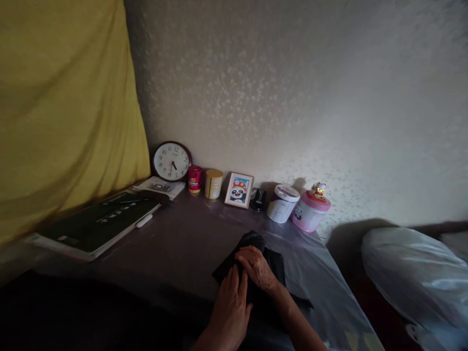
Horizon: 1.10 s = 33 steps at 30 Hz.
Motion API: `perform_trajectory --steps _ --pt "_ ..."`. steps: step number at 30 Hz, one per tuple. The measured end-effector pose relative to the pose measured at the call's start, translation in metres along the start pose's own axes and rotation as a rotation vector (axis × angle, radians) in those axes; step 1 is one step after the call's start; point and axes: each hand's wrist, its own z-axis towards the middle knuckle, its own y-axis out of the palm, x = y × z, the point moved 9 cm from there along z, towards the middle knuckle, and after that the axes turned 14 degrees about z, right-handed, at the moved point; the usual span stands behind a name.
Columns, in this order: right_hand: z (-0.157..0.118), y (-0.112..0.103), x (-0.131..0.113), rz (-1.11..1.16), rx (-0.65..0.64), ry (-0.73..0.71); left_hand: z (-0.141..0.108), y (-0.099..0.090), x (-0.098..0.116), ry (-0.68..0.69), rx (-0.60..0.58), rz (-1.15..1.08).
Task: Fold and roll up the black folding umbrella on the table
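Observation:
Both hands rest on a piece of black cloth (pixel 275 263), which lies bunched and folded near the front of the table; its exact kind is too dark to make out. My left hand (pixel 231 300) presses on the cloth from the near side with its fingers stretched forward. Just beyond it, my right hand (pixel 257 268) lies across the cloth, fingers pointing left and close to the left fingertips. A rounded bulge of the cloth rises past the right hand, and flat corners stick out on both sides.
Along the wall stand a round clock (pixel 172 162), a red can (pixel 195 179), a yellow-lidded can (pixel 213 184), a framed panda picture (pixel 239 190), a small black object (pixel 258 200), a white-and-purple tub (pixel 282 204) and a pink tub (pixel 310 212). A green board (pixel 106 219) lies left, beside a yellow curtain (pixel 69 107).

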Motion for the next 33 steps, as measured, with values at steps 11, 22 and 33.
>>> perform_trajectory --steps 11,22,33 --pt "0.036 -0.023 0.092 -0.207 -0.016 0.232 0.003 -0.005 0.001 -0.003 -0.22 0.032" --pt "-0.004 -0.015 0.015 -0.062 0.131 0.04 -0.001 0.003 0.001 0.004 -0.123 0.036" --pt "-0.027 -0.083 0.108 -0.259 0.446 0.532 -0.003 0.0 -0.003 0.032 -0.142 -0.049"
